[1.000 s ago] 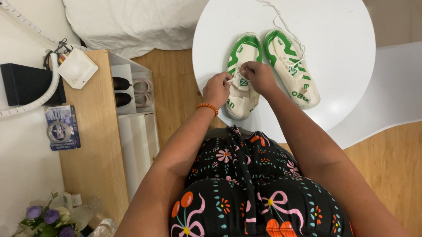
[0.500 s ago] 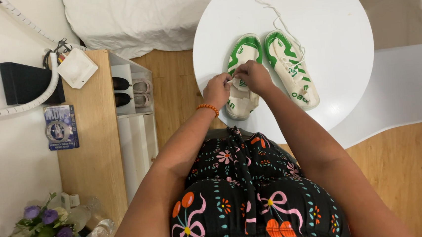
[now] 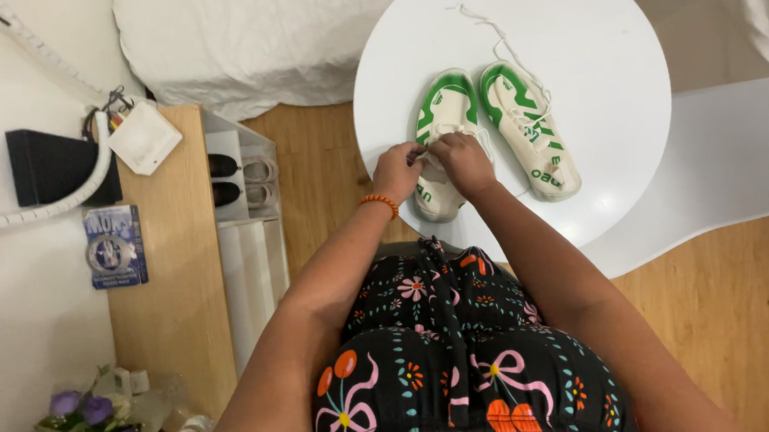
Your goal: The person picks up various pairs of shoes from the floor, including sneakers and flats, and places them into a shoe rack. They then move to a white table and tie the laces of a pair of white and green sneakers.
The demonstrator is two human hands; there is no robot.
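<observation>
Two white sneakers with green trim lie side by side on a round white table (image 3: 607,38). My left hand (image 3: 397,172), with an orange bead bracelet on the wrist, and my right hand (image 3: 462,161) meet over the middle of the left sneaker (image 3: 443,113), pinching its white lace between the fingers. The right sneaker (image 3: 527,129) lies untouched beside them, its loose lace (image 3: 488,21) trailing toward the far side of the table.
A wooden shelf unit (image 3: 173,285) with shoes in its compartments stands to the left. White bedding (image 3: 237,37) lies beyond it. Purple flowers (image 3: 88,426) are at bottom left. A white curved seat (image 3: 733,164) sits to the right, above the wooden floor.
My hands have stayed over the left sneaker, with only small finger movements on the lace. The view has barely shifted.
</observation>
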